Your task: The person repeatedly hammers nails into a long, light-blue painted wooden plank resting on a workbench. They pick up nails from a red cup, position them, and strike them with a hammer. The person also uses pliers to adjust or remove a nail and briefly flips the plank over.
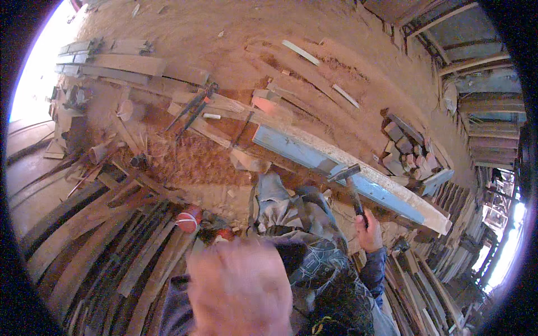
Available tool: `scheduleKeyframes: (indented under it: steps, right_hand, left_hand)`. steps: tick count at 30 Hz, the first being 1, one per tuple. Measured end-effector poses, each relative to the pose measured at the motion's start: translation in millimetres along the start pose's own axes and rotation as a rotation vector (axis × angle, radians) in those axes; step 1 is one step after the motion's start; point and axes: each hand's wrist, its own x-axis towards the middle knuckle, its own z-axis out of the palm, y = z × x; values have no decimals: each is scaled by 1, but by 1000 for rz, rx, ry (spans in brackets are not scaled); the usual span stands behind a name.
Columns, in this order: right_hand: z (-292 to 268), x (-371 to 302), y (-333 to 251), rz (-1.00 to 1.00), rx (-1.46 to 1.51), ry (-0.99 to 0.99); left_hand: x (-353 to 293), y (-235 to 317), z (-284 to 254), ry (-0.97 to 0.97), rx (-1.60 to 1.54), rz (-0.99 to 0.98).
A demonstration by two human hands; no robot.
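Observation:
My right hand (pixel 369 232) is closed around the dark handle of a hammer (pixel 355 195). The hammer's head is over a long board with a worn light-blue face (pixel 291 147), but I cannot tell whether it touches the wood. This board lies along a pale, rough-edged beam (pixel 414 203) in front of my legs. Close to the camera, my left hand (pixel 241 288) is smeared by motion. Its fingers cannot be made out, and nothing shows in it.
Long-handled cutters (pixel 193 111) lie across planks beyond my feet. A red-and-white round object (pixel 189 220) rests by stacked boards (pixel 101 235) at the left. Short wood offcuts (pixel 406 143) are piled at the right. Loose strips (pixel 301 52) lie on reddish dirt.

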Motion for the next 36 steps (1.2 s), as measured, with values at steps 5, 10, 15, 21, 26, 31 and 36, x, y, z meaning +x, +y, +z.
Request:
scheduleKeyframes:
  steps: [5, 10, 15, 21, 26, 31, 36]
  right_hand:
    - [6, 39, -51, -210, -75, 20]
    - [27, 70, -113, -37, 118, -298]
    - [24, 46, -87, 89, 44, -212]
    - [10, -24, 7, 377, 176, -154]
    - [-1, -68, 70, 561, 233, 151]
    - [6, -64, 77, 503, 297, 265]
    - [31, -33, 38, 259, 224, 216]
  left_hand:
    - [-30, -158, -84, -433, 879, -475]
    - [-128, -255, -156, -1170, 1107, -793]
    - [-181, -292, -209, -1188, 1312, -849]
    - [-217, -334, -251, -932, 867, -941]
    - [-187, -310, -239, -906, 772, -873]
    - [-133, -289, -218, -753, 1230, -591]
    - [-103, -255, -174, -401, 766, -857]
